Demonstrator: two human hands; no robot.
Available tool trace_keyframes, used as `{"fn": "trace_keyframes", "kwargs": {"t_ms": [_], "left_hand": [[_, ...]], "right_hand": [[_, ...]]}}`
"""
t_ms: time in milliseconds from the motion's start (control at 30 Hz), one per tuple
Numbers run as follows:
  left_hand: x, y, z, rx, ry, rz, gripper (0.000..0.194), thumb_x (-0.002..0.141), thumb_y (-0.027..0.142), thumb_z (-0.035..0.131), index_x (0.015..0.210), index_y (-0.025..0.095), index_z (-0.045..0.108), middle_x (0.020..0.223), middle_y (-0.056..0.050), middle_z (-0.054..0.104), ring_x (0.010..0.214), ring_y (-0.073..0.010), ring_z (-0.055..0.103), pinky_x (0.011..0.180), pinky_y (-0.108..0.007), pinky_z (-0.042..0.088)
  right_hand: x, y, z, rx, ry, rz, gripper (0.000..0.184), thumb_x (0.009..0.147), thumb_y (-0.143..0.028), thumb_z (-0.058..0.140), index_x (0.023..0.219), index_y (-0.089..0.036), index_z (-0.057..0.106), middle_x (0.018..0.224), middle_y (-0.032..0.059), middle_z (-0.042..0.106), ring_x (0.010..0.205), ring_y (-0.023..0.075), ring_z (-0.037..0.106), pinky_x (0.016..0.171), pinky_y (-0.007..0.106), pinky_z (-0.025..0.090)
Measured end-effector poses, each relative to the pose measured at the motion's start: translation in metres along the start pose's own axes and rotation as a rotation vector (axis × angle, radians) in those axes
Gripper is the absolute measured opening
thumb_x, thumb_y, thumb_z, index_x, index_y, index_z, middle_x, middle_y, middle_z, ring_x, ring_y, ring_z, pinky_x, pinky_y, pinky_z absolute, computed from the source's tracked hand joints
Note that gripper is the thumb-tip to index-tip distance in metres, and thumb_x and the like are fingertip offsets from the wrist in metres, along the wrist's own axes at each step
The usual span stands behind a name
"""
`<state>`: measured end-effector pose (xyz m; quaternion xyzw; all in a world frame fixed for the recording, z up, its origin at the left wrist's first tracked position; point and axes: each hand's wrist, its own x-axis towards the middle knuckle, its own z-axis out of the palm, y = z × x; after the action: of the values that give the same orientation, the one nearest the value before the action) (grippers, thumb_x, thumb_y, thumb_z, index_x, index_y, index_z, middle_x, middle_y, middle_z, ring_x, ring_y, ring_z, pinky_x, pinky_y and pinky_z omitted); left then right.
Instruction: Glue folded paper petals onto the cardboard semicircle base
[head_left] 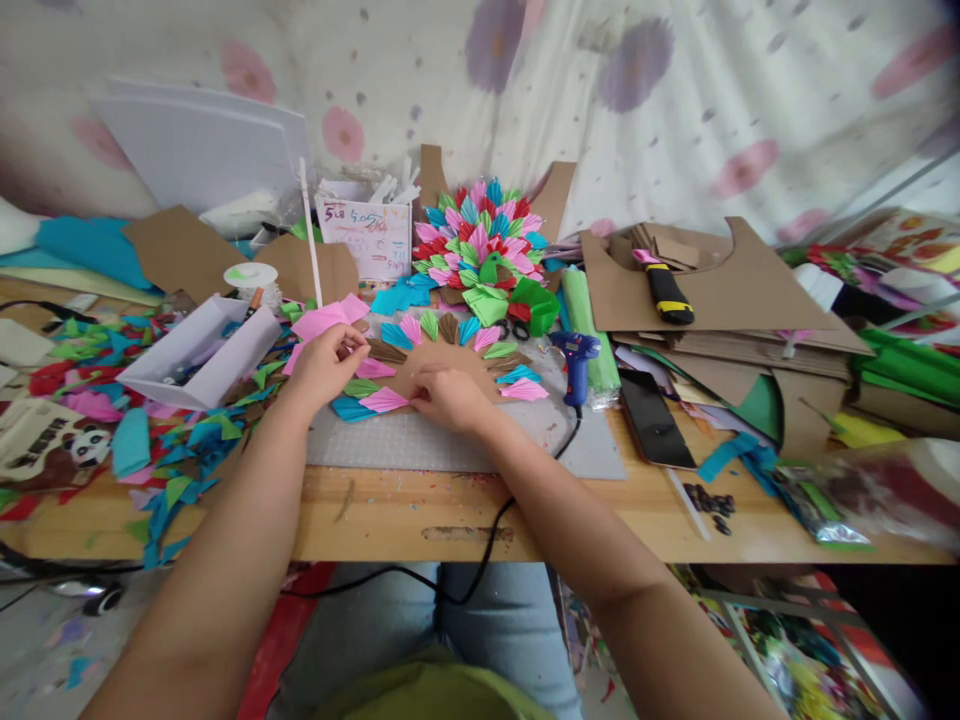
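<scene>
My left hand point(326, 360) hovers at the left side of a brown cardboard piece point(444, 362), its fingers loosely curled and nothing visible between them. Pink paper sheets point(330, 316) lie just behind it. With bent fingers, my right hand point(448, 396) presses at the cardboard's lower left edge, on the inner end of a pink pleated paper petal point(384, 400). Its fingertips are partly hidden. Blue, green, pink and brown pleated petals ring the cardboard's edge, among them a blue petal point(352, 409) and a green petal point(429, 325). Underneath is a grey cutting mat point(442, 445).
A blue glue gun point(576, 365) stands right of the mat, its black cord point(491, 545) hanging over the table edge. Further right are a phone point(655, 418) and stacked cardboard point(705, 290) with a utility knife point(667, 290). Paper scraps and a white box point(199, 355) lie left; a petal-covered piece point(480, 235) stands behind.
</scene>
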<state>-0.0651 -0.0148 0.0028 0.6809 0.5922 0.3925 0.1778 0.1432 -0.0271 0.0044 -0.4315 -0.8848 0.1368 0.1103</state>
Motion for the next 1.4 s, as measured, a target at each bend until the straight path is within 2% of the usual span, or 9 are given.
{"fn": "trace_keyframes", "kwargs": {"t_ms": [100,267,333,467,733,1033,1167,1300,1400], "left_hand": [[-0.0014,0.0011,-0.0029,0.004,-0.034,0.010,0.016,0.073,0.035,0.056,0.078,0.020,0.055,0.073,0.000,0.060,0.062,-0.0124,0.052,0.058,-0.025,0.040],[-0.0038,0.0020,-0.0084,0.061,-0.347,0.025,0.024,0.069,0.045,0.060,0.063,0.021,0.058,0.057,0.001,0.054,0.053,-0.0131,0.048,0.049,-0.025,0.035],[-0.0039,0.0015,-0.0088,0.104,-0.404,0.043,0.026,0.066,0.046,0.062,0.058,0.022,0.059,0.058,0.000,0.054,0.056,-0.0146,0.050,0.051,-0.026,0.037],[-0.0034,-0.0008,-0.0084,0.145,-0.396,0.086,0.020,0.063,0.042,0.065,0.059,0.023,0.063,0.068,-0.001,0.058,0.067,-0.0174,0.054,0.061,-0.029,0.042],[-0.0038,-0.0032,-0.0063,0.140,-0.375,0.101,0.009,0.061,0.031,0.066,0.060,0.023,0.064,0.074,-0.003,0.060,0.072,-0.0184,0.055,0.068,-0.030,0.044],[-0.0030,-0.0040,-0.0057,0.122,-0.426,0.104,0.020,0.065,0.039,0.060,0.065,0.020,0.064,0.076,-0.004,0.060,0.076,-0.0190,0.055,0.071,-0.032,0.043],[-0.0038,-0.0030,-0.0055,0.126,-0.426,0.105,0.019,0.064,0.038,0.060,0.065,0.020,0.063,0.075,-0.003,0.059,0.076,-0.0181,0.055,0.071,-0.031,0.043],[-0.0043,-0.0003,-0.0054,0.100,-0.390,0.097,0.021,0.065,0.040,0.060,0.067,0.019,0.061,0.076,-0.002,0.059,0.073,-0.0165,0.054,0.067,-0.029,0.044],[-0.0027,0.0024,-0.0067,0.086,-0.281,0.086,0.019,0.068,0.037,0.059,0.072,0.019,0.060,0.077,-0.002,0.060,0.071,-0.0151,0.054,0.066,-0.028,0.044]], "right_hand": [[-0.0001,-0.0006,0.0006,-0.006,0.006,-0.006,0.016,0.081,-0.019,0.053,0.086,-0.015,0.068,0.094,0.0079,0.068,0.084,0.0167,0.061,0.072,0.024,0.039],[-0.0002,-0.0015,-0.0001,-0.022,-0.001,-0.012,0.018,0.082,-0.023,0.054,0.089,-0.016,0.068,0.097,0.0080,0.069,0.087,0.0185,0.062,0.072,0.025,0.040],[-0.0002,-0.0017,-0.0004,-0.025,-0.004,-0.010,0.018,0.082,-0.022,0.054,0.089,-0.016,0.069,0.097,0.0078,0.069,0.087,0.0182,0.062,0.072,0.025,0.040],[-0.0001,-0.0018,-0.0006,-0.025,-0.013,-0.011,0.018,0.082,-0.022,0.053,0.087,-0.016,0.069,0.095,0.0078,0.069,0.083,0.0174,0.062,0.070,0.025,0.040],[0.0000,-0.0022,0.0004,-0.026,-0.015,0.004,0.018,0.082,-0.021,0.052,0.087,-0.017,0.069,0.097,0.0077,0.068,0.081,0.0167,0.061,0.068,0.024,0.039],[-0.0001,-0.0041,-0.0023,-0.056,-0.032,-0.007,0.019,0.081,-0.021,0.051,0.088,-0.017,0.068,0.094,0.0072,0.069,0.086,0.0183,0.061,0.068,0.025,0.038],[0.0007,-0.0042,-0.0024,-0.054,-0.038,-0.005,0.019,0.081,-0.020,0.052,0.088,-0.017,0.068,0.095,0.0074,0.069,0.086,0.0187,0.061,0.068,0.025,0.038],[0.0008,-0.0036,-0.0022,-0.042,-0.043,-0.001,0.018,0.081,-0.020,0.052,0.088,-0.017,0.068,0.096,0.0075,0.068,0.086,0.0190,0.061,0.069,0.025,0.038],[0.0001,-0.0040,-0.0035,-0.023,-0.048,0.006,0.017,0.081,-0.020,0.052,0.089,-0.016,0.067,0.096,0.0075,0.068,0.085,0.0181,0.060,0.068,0.025,0.037]]}}
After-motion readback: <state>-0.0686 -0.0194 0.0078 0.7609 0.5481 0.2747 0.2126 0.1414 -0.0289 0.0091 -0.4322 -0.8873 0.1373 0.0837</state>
